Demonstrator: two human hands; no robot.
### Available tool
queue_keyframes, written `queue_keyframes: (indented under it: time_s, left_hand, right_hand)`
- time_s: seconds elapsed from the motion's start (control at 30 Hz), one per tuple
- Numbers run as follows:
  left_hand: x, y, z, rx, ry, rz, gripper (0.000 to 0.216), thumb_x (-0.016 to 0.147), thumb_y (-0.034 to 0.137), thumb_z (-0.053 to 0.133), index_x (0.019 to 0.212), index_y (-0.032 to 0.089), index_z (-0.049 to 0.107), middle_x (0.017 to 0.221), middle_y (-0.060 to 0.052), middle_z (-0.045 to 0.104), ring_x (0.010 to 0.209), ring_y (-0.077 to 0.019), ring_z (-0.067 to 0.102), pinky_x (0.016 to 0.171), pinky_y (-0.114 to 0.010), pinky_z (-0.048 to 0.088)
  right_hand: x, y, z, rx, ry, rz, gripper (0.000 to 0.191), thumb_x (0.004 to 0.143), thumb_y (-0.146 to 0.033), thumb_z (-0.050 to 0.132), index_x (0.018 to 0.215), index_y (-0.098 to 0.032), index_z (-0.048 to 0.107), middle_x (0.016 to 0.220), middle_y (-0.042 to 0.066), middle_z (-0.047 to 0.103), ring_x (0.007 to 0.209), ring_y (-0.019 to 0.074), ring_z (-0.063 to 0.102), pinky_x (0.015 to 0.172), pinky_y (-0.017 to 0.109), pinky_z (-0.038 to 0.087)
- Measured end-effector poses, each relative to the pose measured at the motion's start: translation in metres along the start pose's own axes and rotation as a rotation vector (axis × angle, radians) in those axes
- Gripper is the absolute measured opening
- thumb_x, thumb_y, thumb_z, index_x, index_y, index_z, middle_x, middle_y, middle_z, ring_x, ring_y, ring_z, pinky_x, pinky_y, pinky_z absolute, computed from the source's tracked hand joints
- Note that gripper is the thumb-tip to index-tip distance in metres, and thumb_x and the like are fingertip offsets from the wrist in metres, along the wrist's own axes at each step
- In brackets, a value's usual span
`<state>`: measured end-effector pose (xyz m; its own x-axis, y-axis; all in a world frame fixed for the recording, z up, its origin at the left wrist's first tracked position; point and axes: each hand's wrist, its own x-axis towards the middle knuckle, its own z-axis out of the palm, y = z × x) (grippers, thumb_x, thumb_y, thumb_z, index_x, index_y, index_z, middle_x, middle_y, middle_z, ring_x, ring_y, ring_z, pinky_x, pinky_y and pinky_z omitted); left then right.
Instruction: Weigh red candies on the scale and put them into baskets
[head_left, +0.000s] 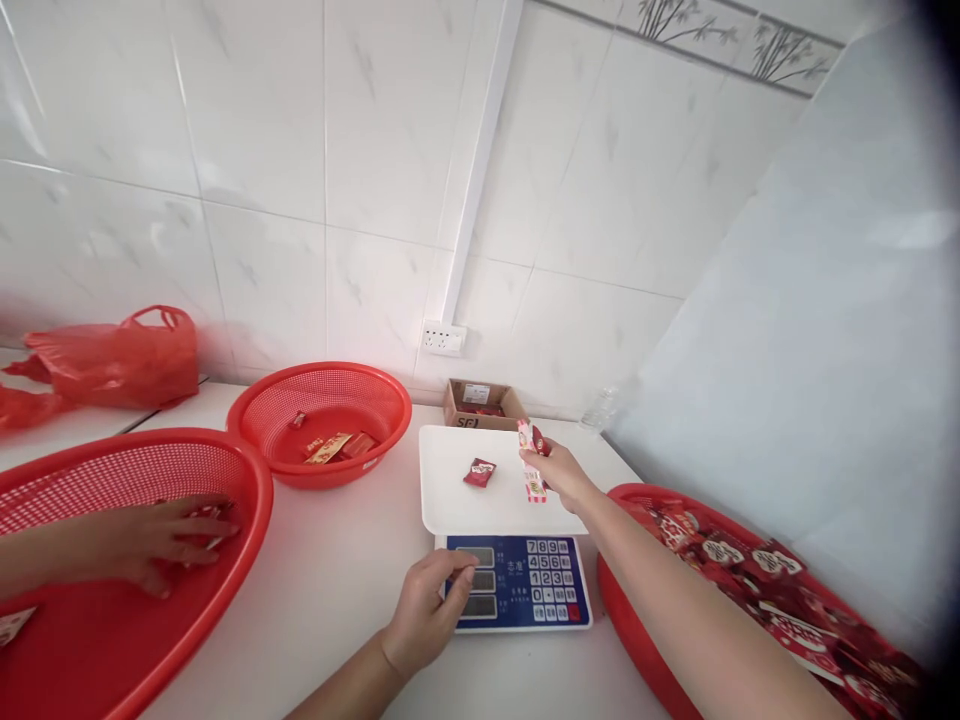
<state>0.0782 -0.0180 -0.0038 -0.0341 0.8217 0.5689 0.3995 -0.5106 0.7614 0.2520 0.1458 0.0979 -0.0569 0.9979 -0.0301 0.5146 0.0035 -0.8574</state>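
My right hand (562,474) grips a pink-and-white striped snack packet (533,476) together with a dark red packet (538,441). Both are above the right part of the white weighing tray (446,510). A single small red packet (479,472) lies on the tray, left of that hand. Beside the displays of the blue digital scale (517,584), my left hand (431,605) is curled closed, thumb near forefinger, with nothing visible in it.
Another person's hand (176,540) reaches into the large red basket (259,500) at left. A smaller red basket (322,480) holds a few packets. At right, a red basket (626,620) is full of packets. A cardboard box (487,420) and red plastic bag (124,360) stand near the wall.
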Motion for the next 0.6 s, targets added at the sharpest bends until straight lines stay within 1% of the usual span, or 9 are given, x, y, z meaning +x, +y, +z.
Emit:
queue_keyframes:
  time_s: [0.13, 0.23, 0.33, 0.4, 0.5, 0.6]
  left_hand:
    - [0.0, 0.002, 0.0, -0.004, -0.027, 0.008, 0.021, 0.088, 0.025, 0.045, 0.089, 0.017, 0.064, 0.079, -0.006, 0.069, 0.071, -0.0146, 0.063, 0.065, -0.023, 0.05]
    - [-0.001, 0.003, -0.001, 0.006, -0.051, 0.01, 0.022, 0.089, 0.026, 0.044, 0.089, 0.018, 0.064, 0.079, -0.006, 0.069, 0.071, -0.015, 0.063, 0.066, -0.024, 0.05]
    - [-0.001, 0.003, -0.001, 0.016, -0.06, 0.003, 0.022, 0.089, 0.027, 0.044, 0.089, 0.018, 0.064, 0.079, -0.006, 0.069, 0.071, -0.0149, 0.063, 0.066, -0.024, 0.05]
    - [-0.001, 0.003, -0.001, 0.016, -0.057, 0.006, 0.022, 0.089, 0.026, 0.044, 0.09, 0.018, 0.064, 0.079, -0.007, 0.069, 0.071, -0.0147, 0.063, 0.065, -0.023, 0.05]
    - [-0.001, 0.002, -0.001, 0.016, -0.059, 0.02, 0.022, 0.089, 0.026, 0.044, 0.09, 0.017, 0.064, 0.079, -0.006, 0.069, 0.07, -0.0147, 0.063, 0.064, -0.023, 0.05]
    - [-0.001, 0.001, 0.0, 0.016, -0.059, 0.029, 0.02, 0.088, 0.025, 0.045, 0.089, 0.018, 0.064, 0.079, -0.006, 0.069, 0.071, -0.0147, 0.063, 0.065, -0.023, 0.05]
  right_hand:
    - [-0.004, 0.003, -0.008, -0.027, -0.041, 0.05, 0.031, 0.072, -0.042, 0.056, 0.094, -0.019, 0.055, 0.088, 0.006, 0.067, 0.072, 0.0162, 0.062, 0.058, 0.027, 0.049]
    - [-0.005, 0.005, -0.01, -0.071, 0.007, 0.048, 0.032, 0.074, -0.042, 0.055, 0.097, -0.02, 0.052, 0.099, 0.008, 0.064, 0.078, 0.0168, 0.062, 0.061, 0.028, 0.051]
    - [-0.005, 0.007, -0.01, -0.128, 0.058, 0.009, 0.035, 0.071, -0.038, 0.058, 0.1, -0.021, 0.049, 0.106, 0.009, 0.062, 0.089, 0.0204, 0.061, 0.067, 0.031, 0.051]
    - [-0.007, 0.009, -0.008, -0.187, 0.059, -0.043, 0.039, 0.067, -0.035, 0.063, 0.101, -0.021, 0.049, 0.105, 0.008, 0.062, 0.092, 0.022, 0.059, 0.075, 0.034, 0.049]
    - [-0.01, 0.012, -0.001, -0.324, -0.018, -0.169, 0.045, 0.065, -0.03, 0.066, 0.106, -0.021, 0.05, 0.104, 0.007, 0.063, 0.093, 0.0217, 0.059, 0.085, 0.036, 0.044]
    - [-0.014, 0.014, 0.006, -0.383, -0.101, -0.286, 0.054, 0.066, -0.025, 0.065, 0.117, -0.019, 0.048, 0.118, 0.009, 0.058, 0.106, 0.022, 0.055, 0.094, 0.036, 0.04]
